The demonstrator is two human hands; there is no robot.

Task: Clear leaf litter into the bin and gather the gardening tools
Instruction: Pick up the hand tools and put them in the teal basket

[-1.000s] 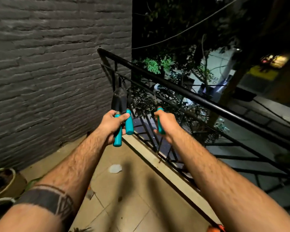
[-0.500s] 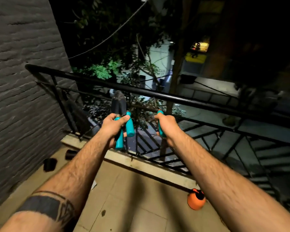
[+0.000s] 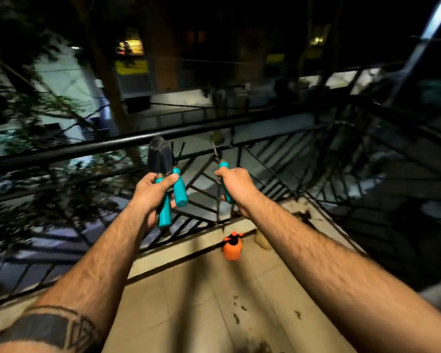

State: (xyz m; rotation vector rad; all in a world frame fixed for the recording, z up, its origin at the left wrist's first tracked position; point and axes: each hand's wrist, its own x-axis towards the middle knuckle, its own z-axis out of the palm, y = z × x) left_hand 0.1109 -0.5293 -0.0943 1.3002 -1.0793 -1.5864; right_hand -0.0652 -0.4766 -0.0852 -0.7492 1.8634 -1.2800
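Railing (image 3: 214,128) of black metal crosses the whole view, with the dark street and trees behind it, and the tiled balcony floor (image 3: 189,301) lies below it. Both forearms reach forward over this floor, at about the same height, probably so the tools are carried clear of the body while the person walks.

On the floor, just beside the low curb of the railing, stands an orange spray bottle (image 3: 231,247); it seems one more garden thing not yet collected. A few dark leaf scraps (image 3: 237,308) are scattered on the tiles nearer to the camera, so I judge the clearing of litter is not completely finished. No bin is visible.

The left hand (image 3: 154,192) is closed around two teal handles together: a small black trowel (image 3: 160,156) pointing upward, and a second tool (image 3: 180,186) whose head is hidden behind the trowel. Holding both in one fist keeps the other hand less loaded.

The right hand (image 3: 236,186) is wrapped around one teal-handled tool (image 3: 224,182); its thin metal end goes up in front of the railing, but its type I cannot tell.
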